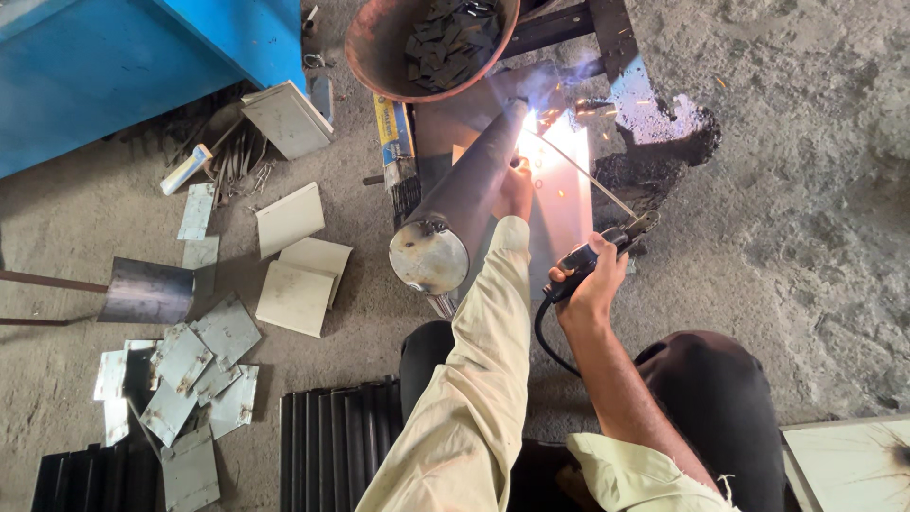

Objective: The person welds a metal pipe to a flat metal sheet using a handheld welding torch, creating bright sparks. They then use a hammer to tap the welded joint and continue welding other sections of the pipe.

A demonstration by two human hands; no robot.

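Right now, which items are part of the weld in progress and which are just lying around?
In use:
- right hand gripping the electrode holder
- welding rod arcing at the joint
- left hand steadying the metal pipe
- bright steel plate beneath

Lying about:
- rusty bowl of scrap pieces
- cut sheet offcuts
- cream tiles
- blue cabinet
- black corrugated sheet

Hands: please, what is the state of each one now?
Left hand: resting against the metal pipe; grip cannot be told.
Right hand: closed on the electrode holder.
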